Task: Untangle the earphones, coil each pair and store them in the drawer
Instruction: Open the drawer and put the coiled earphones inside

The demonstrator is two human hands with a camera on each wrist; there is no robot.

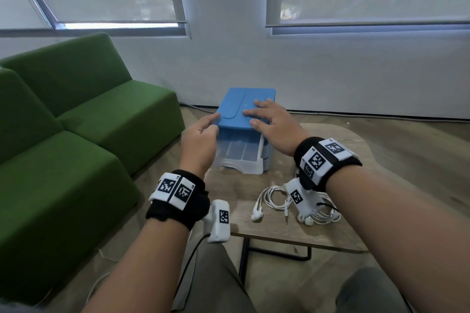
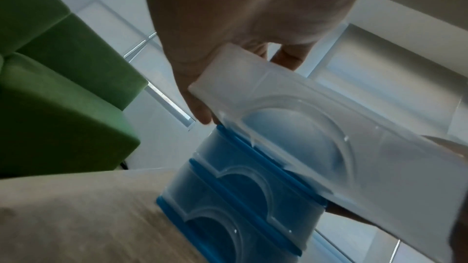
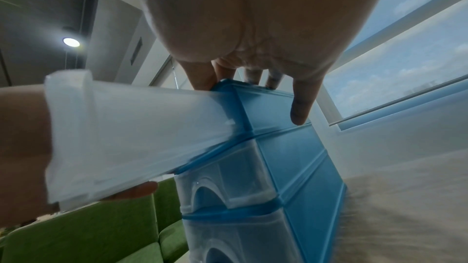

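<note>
A blue drawer unit (image 1: 239, 107) stands at the far side of a small wooden table (image 1: 239, 193). Its translucent top drawer (image 1: 241, 152) is pulled out toward me and looks empty. My left hand (image 1: 215, 123) grips the drawer's front left corner, thumb on one side and fingers behind (image 2: 240, 79). My right hand (image 1: 256, 114) lies flat on the unit's blue top with fingers spread and the thumb hanging over its edge (image 3: 253, 79). White earphones (image 1: 274, 201) lie in a loose tangled heap on the table under my right wrist, partly hidden by the wrist camera.
A green sofa (image 1: 76, 122) runs along the left, close to the table. The unit's lower drawers (image 2: 228, 197) are shut. A white wall and windows stand behind the unit. My knees sit below the table's near edge.
</note>
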